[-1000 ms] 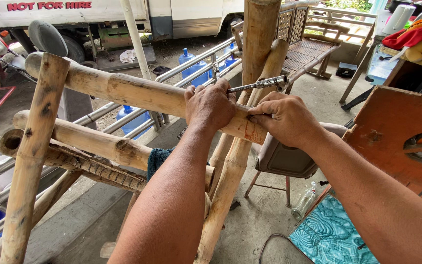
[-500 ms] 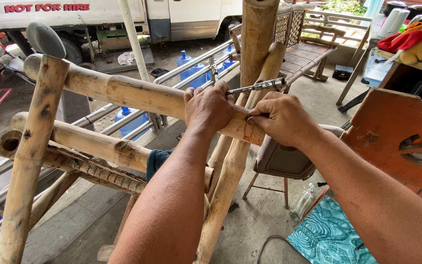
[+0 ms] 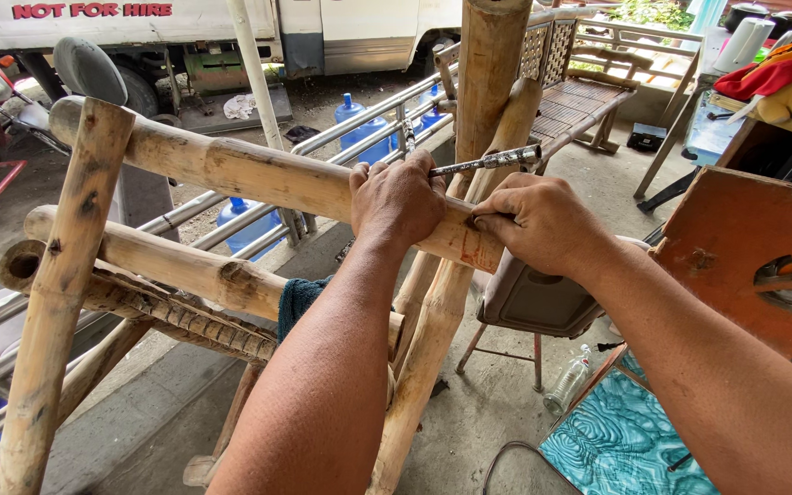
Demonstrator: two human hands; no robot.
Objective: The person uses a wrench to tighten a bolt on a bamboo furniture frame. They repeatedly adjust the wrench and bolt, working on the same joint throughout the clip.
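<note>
Bamboo rail (image 3: 231,170) lies under both our hands. Left hand (image 3: 401,197) is wrapped around a metal tool (image 3: 488,163) jutting past its knuckles; right hand (image 3: 533,220) pinches something hidden at the rail's end, against the post (image 3: 488,82). Frame looks assembled; this joint seems unfinished.

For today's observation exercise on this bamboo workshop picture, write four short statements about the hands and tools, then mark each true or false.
1. The left hand grips a metal socket wrench. True.
2. The right hand holds a hammer. False: it presses on the horizontal bamboo pole, no hammer.
3. Blue water jugs stand beyond the metal railing. True.
4. The bamboo frame lies flat on the floor. False: it stands upright.
</note>
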